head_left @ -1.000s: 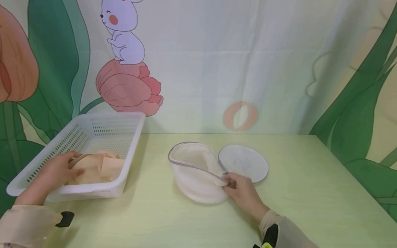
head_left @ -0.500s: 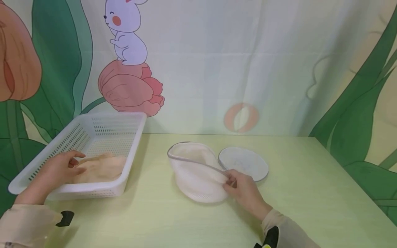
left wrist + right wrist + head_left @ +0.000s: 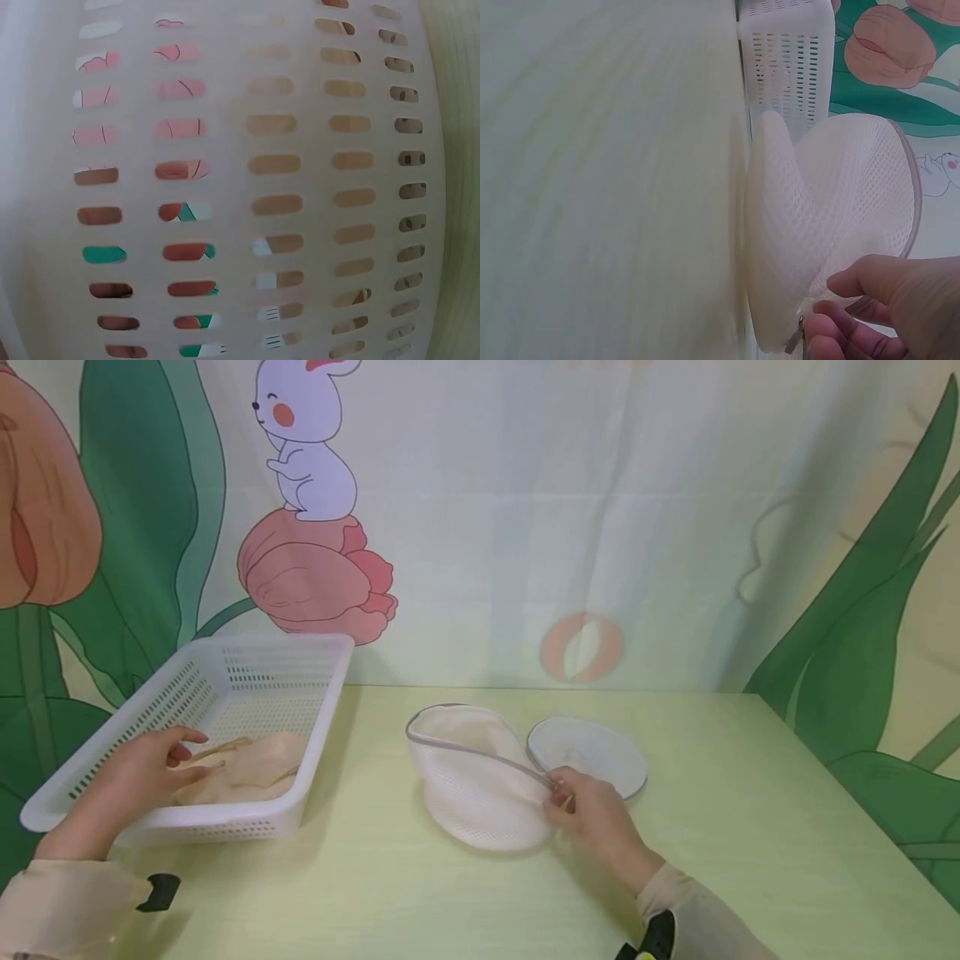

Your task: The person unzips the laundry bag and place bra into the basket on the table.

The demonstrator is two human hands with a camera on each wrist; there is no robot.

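Observation:
My left hand (image 3: 138, 781) reaches over the near wall of a white plastic basket (image 3: 217, 829), thumb and fingers apart above a crumpled beige cloth garment (image 3: 262, 764). Whether the fingertips touch the cloth is hard to tell. At mid-table stands a white mesh laundry bag (image 3: 476, 806) with a grey-edged open mouth. My right hand (image 3: 600, 822) pinches its rim at the right side. The right wrist view shows a small zipper pull (image 3: 795, 337) hanging by the fingers. Only the perforated basket wall (image 3: 225, 187) fills the left wrist view, with beige cloth behind its slots.
Just behind my right hand, a round white flap (image 3: 588, 752) with a dark edge lies beside the bag. The pale green table (image 3: 450, 902) runs back to a printed curtain (image 3: 480, 527). The basket takes up the table's left side.
My left fingers have let go of a fold of the garment, which has dropped flatter in the basket. The right hand keeps its pinch on the bag's rim, with barely any shift.

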